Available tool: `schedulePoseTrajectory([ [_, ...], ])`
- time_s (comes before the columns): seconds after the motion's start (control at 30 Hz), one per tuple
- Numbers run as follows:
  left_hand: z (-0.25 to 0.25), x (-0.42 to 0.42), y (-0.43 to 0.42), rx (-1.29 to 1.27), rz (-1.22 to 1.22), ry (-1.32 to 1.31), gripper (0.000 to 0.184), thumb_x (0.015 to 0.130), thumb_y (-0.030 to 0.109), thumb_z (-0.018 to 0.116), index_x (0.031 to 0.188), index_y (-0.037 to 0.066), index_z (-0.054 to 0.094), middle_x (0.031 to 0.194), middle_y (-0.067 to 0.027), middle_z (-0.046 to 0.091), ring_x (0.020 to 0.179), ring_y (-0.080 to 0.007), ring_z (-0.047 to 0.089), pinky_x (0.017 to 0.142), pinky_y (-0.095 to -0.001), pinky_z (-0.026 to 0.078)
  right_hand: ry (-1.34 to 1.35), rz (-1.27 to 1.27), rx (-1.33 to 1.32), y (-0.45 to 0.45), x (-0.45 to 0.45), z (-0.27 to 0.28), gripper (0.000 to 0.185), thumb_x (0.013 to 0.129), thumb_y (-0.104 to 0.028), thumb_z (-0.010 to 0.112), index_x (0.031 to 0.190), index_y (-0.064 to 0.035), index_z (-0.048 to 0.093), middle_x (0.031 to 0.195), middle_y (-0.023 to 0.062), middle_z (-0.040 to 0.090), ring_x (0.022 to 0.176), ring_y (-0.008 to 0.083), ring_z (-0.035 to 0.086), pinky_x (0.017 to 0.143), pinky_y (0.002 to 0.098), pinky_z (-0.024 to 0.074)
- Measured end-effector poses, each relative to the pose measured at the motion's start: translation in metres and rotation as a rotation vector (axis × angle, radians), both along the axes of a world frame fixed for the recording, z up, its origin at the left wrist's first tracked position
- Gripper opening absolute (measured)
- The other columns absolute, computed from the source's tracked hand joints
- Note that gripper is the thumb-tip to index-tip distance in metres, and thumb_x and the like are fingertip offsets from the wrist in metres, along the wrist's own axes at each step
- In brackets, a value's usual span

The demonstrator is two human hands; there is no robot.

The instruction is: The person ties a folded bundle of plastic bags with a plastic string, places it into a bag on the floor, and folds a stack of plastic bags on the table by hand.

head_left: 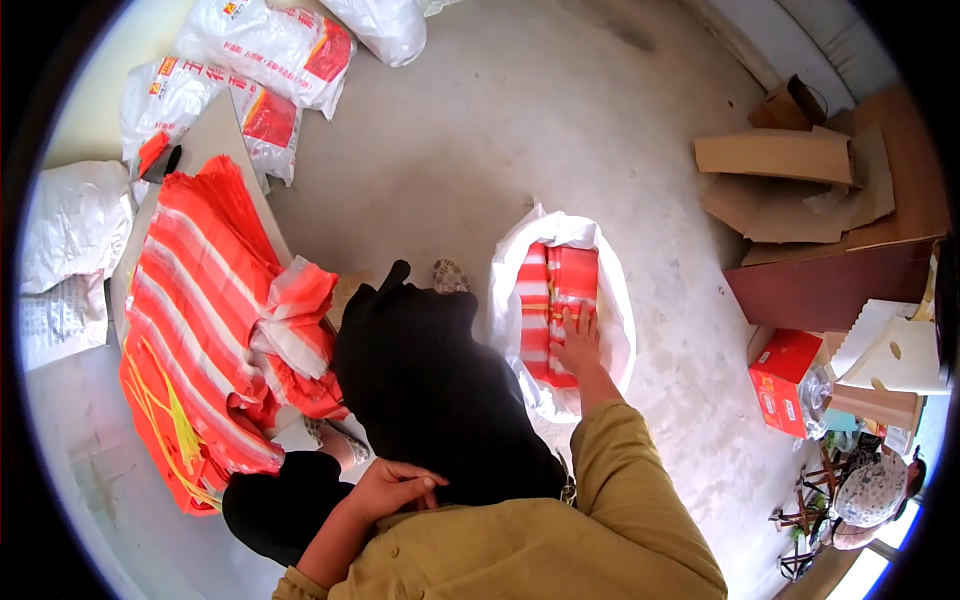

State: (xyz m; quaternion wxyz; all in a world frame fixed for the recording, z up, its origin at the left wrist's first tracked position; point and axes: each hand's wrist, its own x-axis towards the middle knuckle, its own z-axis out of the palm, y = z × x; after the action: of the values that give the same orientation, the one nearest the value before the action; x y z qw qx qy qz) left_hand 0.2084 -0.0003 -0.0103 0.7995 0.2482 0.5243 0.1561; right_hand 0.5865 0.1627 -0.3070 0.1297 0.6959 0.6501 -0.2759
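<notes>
one head-worn view looks forward and down, shirt (pixel 520 550) close at bottom centre, floor (pixel 450 130) farther at upper centre.

A cardboard box (pixel 780 157) (open) near a red carton (pixel 776 384).

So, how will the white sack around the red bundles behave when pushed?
The white sack likely flexes at its thin, creased rim. The red bundles inside may add weight, making it harder to slide.
</notes>
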Motion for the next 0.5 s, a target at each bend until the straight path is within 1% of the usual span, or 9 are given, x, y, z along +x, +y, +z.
schedulePoseTrajectory([
  [0.1, 0.001, 0.000, 0.000, -0.018, 0.007, -0.022, 0.023, 0.106, 0.015, 0.065, 0.120, 0.001, 0.077, 0.086, -0.0086, 0.078, 0.075, -0.0132, 0.071, 0.071, -0.0271, 0.059, -0.047, 0.004, 0.050, -0.008, -0.009, 0.021, 0.087, 0.095, -0.043, 0.070, 0.167, -0.0211, 0.027, 0.176, 0.0180, 0.000, 0.162, 0.0419, 0.007, 0.130, 0.0524, 0.0141],
  [0.2, 0.000, 0.001, -0.001, -0.004, 0.017, -0.031, 0.024, 0.106, 0.015, 0.064, 0.120, 0.001, 0.077, 0.086, -0.0088, 0.078, 0.075, -0.0133, 0.071, 0.071, -0.0273, 0.059, -0.025, -0.060, 0.108, -0.039, -0.014, 0.014, 0.084, 0.094, -0.034, 0.072, 0.166, -0.0204, 0.031, 0.175, 0.0194, -0.001, 0.161, 0.0444, 0.007, 0.130, 0.0533, 0.0152],
  [0.3, -0.001, 0.002, -0.002, 0.020, 0.019, -0.037, 0.024, 0.106, 0.015, 0.065, 0.120, 0.001, 0.077, 0.086, -0.0091, 0.078, 0.075, -0.0133, 0.071, 0.071, -0.0273, 0.059, 0.058, -0.099, -0.053, -0.056, -0.011, 0.023, 0.082, 0.094, -0.024, 0.072, 0.166, -0.0197, 0.032, 0.175, 0.0203, -0.004, 0.160, 0.0483, 0.007, 0.130, 0.0536, 0.0153],
  [0.33, -0.001, 0.003, -0.002, 0.020, 0.019, -0.037, 0.023, 0.106, 0.015, 0.065, 0.120, 0.001, 0.077, 0.086, -0.0092, 0.078, 0.074, -0.0133, 0.071, 0.070, -0.0272, 0.059, 0.080, -0.096, -0.065, -0.059, -0.009, 0.024, 0.084, 0.093, -0.019, 0.070, 0.167, -0.0204, 0.029, 0.175, 0.0210, -0.007, 0.159, 0.0514, 0.006, 0.130, 0.0534, 0.0157],
  [0.43, 0.000, 0.003, 0.000, 0.026, 0.016, -0.035, 0.023, 0.106, 0.014, 0.065, 0.119, 0.000, 0.077, 0.085, -0.0095, 0.078, 0.072, -0.0134, 0.071, 0.068, -0.0270, 0.058, 0.128, -0.129, -0.085, -0.057, -0.005, 0.021, 0.085, 0.094, -0.019, 0.070, 0.168, -0.0217, 0.027, 0.175, 0.0213, -0.006, 0.158, 0.0519, 0.006, 0.130, 0.0543, 0.0157],
  [0.5, 0.001, 0.003, 0.000, 0.033, 0.026, -0.034, 0.023, 0.106, 0.014, 0.064, 0.118, 0.000, 0.077, 0.084, -0.0098, 0.078, 0.070, -0.0133, 0.071, 0.066, -0.0268, 0.058, 0.081, -0.101, -0.115, -0.052, -0.008, 0.030, 0.084, 0.094, -0.018, 0.069, 0.167, -0.0233, 0.028, 0.175, 0.0218, -0.005, 0.159, 0.0513, 0.007, 0.130, 0.0528, 0.0170],
])
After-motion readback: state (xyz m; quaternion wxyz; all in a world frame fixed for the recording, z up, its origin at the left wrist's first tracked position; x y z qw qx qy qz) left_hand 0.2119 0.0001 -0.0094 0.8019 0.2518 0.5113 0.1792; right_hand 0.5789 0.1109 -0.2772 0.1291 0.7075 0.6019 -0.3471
